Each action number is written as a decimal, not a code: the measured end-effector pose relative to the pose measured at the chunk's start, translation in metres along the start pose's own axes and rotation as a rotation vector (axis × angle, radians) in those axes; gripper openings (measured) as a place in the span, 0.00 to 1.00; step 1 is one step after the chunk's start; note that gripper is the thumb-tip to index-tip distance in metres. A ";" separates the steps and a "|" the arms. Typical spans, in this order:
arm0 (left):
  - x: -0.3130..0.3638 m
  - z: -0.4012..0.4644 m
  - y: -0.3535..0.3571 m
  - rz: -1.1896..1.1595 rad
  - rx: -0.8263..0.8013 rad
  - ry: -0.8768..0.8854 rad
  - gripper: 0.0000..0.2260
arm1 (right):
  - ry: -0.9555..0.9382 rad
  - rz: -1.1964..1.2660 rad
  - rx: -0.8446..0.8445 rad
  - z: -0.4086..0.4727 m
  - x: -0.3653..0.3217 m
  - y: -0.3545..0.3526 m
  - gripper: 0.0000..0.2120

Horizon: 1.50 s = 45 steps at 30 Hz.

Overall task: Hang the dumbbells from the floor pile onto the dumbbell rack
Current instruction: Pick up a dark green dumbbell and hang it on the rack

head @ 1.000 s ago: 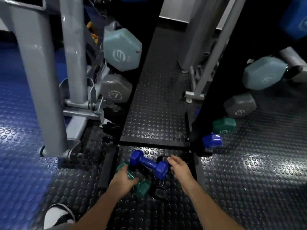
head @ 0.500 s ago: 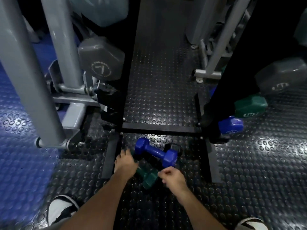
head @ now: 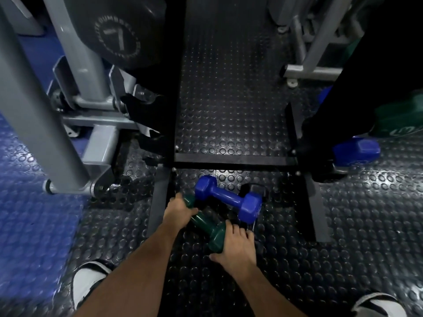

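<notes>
on the studded black floor (head: 229, 106), between the feet of the black dumbbell rack (head: 235, 159), lies the pile: a blue dumbbell (head: 229, 199) resting across a green dumbbell (head: 209, 226). the left hand (head: 179, 208) grips the green one's far end, while the right hand (head: 235, 247) closes over its near head.

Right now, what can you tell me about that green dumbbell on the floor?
The green dumbbell is small, with a dark green, slightly glossy coating and faceted heads joined by a short handle. It lies slanted on the studded black floor mat, part of the floor pile. The left hand grips its far end, and the right hand rests over its near head. The blue dumbbell lies just beyond it, seemingly overlapping the handle. Something black sits beneath, too dark to identify.
</notes>
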<state>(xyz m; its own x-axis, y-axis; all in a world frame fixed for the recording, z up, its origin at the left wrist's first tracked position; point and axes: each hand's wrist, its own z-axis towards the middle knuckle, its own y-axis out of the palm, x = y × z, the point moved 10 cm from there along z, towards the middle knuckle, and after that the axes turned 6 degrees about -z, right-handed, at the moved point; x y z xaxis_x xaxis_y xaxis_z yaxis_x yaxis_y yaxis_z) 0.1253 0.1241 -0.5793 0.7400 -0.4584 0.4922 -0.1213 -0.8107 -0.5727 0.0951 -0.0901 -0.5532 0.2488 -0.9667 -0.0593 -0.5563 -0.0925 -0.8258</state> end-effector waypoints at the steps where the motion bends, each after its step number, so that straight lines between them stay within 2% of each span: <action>1: -0.001 0.003 0.000 -0.006 0.010 0.001 0.31 | -0.002 -0.023 0.002 0.003 0.000 0.002 0.55; 6: 0.002 0.005 -0.005 -0.081 0.047 0.062 0.18 | -0.017 -0.034 0.005 0.016 -0.001 0.003 0.47; 9: 0.000 -0.003 -0.011 -0.158 0.050 0.080 0.12 | -0.044 0.073 0.043 0.012 0.000 -0.006 0.42; 11: -0.001 -0.011 -0.019 -0.204 0.038 0.087 0.11 | -0.069 0.213 0.060 0.002 0.002 -0.018 0.42; 16: 0.003 -0.041 -0.060 -0.423 0.049 0.075 0.16 | -0.141 0.513 0.121 -0.021 0.008 -0.075 0.45; 19: 0.014 -0.066 -0.092 -0.638 0.049 0.045 0.17 | -0.206 0.649 0.180 -0.035 0.005 -0.122 0.47; 23: 0.026 -0.101 -0.142 -0.929 0.052 -0.030 0.23 | -0.256 0.855 0.208 -0.057 -0.012 -0.193 0.42; 26: 0.033 -0.134 -0.180 -1.070 -0.015 -0.013 0.21 | -0.242 1.066 0.203 -0.068 -0.033 -0.236 0.41; 30: 0.026 -0.182 -0.216 -1.273 -0.156 -0.014 0.22 | -0.243 1.311 0.206 -0.078 -0.079 -0.283 0.28; 33: 0.010 -0.207 -0.238 -1.419 -0.192 0.024 0.21 | -0.240 1.362 0.186 -0.081 -0.115 -0.303 0.21; 36: 0.002 -0.225 -0.253 -1.397 -0.221 0.053 0.27 | -0.240 1.338 0.161 -0.077 -0.148 -0.313 0.14; 38: 0.001 -0.233 -0.257 -1.391 -0.275 0.086 0.29 | -0.222 1.327 0.138 -0.069 -0.168 -0.312 0.14; 40: 0.008 -0.240 -0.257 -1.365 -0.347 0.142 0.39 | -0.183 1.333 0.101 -0.058 -0.184 -0.307 0.15; 42: 0.010 -0.236 -0.259 -1.343 -0.316 0.181 0.44 | -0.138 1.301 0.069 -0.047 -0.193 -0.302 0.16; 45: 0.016 -0.228 -0.263 -1.386 -0.221 0.202 0.36 | -0.097 1.262 0.031 -0.035 -0.201 -0.295 0.20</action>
<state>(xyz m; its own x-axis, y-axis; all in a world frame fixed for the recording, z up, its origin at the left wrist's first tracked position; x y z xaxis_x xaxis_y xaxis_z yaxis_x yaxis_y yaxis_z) 0.0178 0.2475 -0.2713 0.2392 0.7153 0.6567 0.5007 -0.6703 0.5477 0.1810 0.1233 -0.2783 -0.3818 -0.3566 -0.8527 -0.4297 0.8853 -0.1778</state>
